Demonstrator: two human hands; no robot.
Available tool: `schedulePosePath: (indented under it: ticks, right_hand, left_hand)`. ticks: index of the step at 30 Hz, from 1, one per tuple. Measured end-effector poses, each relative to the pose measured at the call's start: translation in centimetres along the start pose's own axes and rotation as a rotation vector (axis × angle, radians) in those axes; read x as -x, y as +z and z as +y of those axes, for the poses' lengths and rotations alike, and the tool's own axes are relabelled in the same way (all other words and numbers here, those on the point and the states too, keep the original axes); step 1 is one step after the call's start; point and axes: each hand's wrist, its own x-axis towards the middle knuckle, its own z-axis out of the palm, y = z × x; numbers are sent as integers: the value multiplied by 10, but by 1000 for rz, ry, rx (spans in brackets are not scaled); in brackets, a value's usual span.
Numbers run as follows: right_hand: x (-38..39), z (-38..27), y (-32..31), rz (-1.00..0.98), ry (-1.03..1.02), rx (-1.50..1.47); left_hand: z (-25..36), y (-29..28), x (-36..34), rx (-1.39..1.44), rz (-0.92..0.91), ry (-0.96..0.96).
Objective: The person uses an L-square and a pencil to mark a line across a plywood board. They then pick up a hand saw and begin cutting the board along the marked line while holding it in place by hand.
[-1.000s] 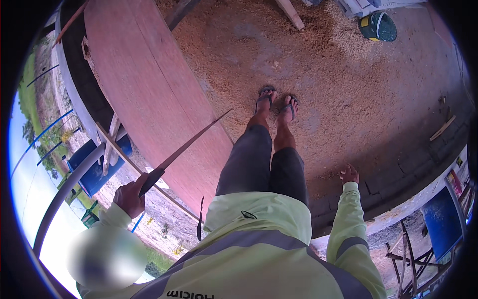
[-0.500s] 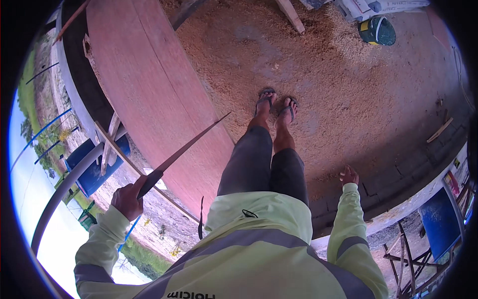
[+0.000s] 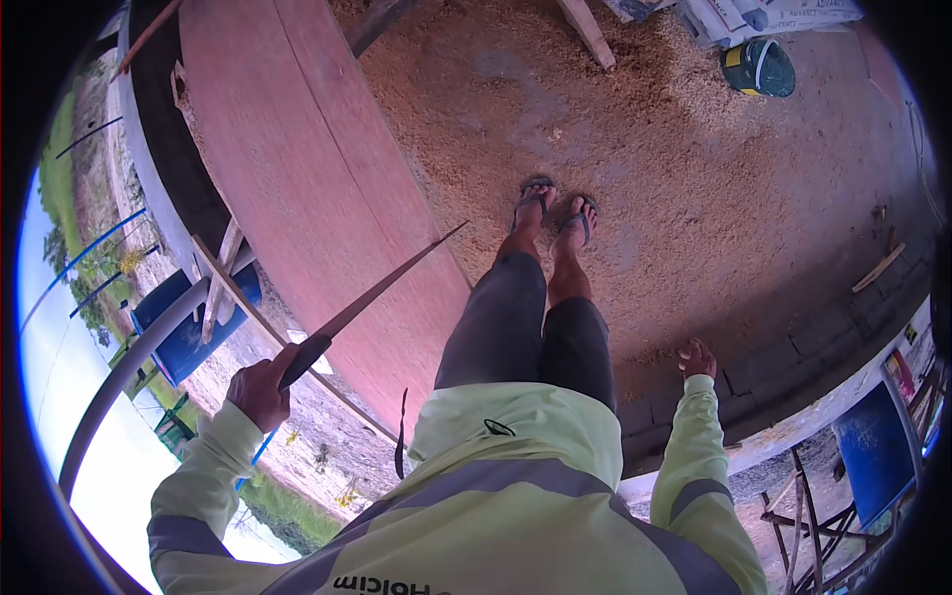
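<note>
My left hand (image 3: 260,395) is closed round the black handle of a handsaw (image 3: 382,286). Its long dark blade tapers to a tip that points forward and right, over the broad reddish wooden board (image 3: 297,129) on my left. Whether the blade touches the board I cannot tell. My right hand (image 3: 697,359) hangs out to my right, holding nothing, its fingers loosely bent and apart. Below it are the floor and a row of grey blocks (image 3: 773,369).
Sawdust (image 3: 635,139) covers the floor around my sandalled feet (image 3: 558,213). A dark green bucket (image 3: 759,67) stands far right beside paper sacks (image 3: 719,20). Timber pieces (image 3: 587,32) lie ahead. Blue drums (image 3: 203,332) stand beyond the board; a stick (image 3: 879,268) lies at right.
The view has shifted slightly, so the board and bucket sit a little further right. My right hand's fingers have loosened and spread somewhat. The saw stays in my left hand.
</note>
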Motion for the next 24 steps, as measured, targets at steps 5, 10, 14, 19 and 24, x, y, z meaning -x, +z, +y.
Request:
schedulePosePath:
  ticks: [5, 10, 14, 19, 24]
  right_hand:
    - [6, -28, 37, -66, -43, -137]
    - [25, -15, 17, -37, -41, -41]
    - [16, 5, 13, 32, -39, -102]
    - [16, -24, 52, -58, -79, -67]
    - [21, -26, 44, -73, -125, 8]
  left_hand:
    - [75, 41, -197, -50, -11, -67]
    - [41, 14, -83, -36, -103, -134]
    - [-6, -16, 32, -40, 25, -40]
    - [30, 62, -168, -20, 48, -15]
    - [44, 38, -128, -22, -29, -73]
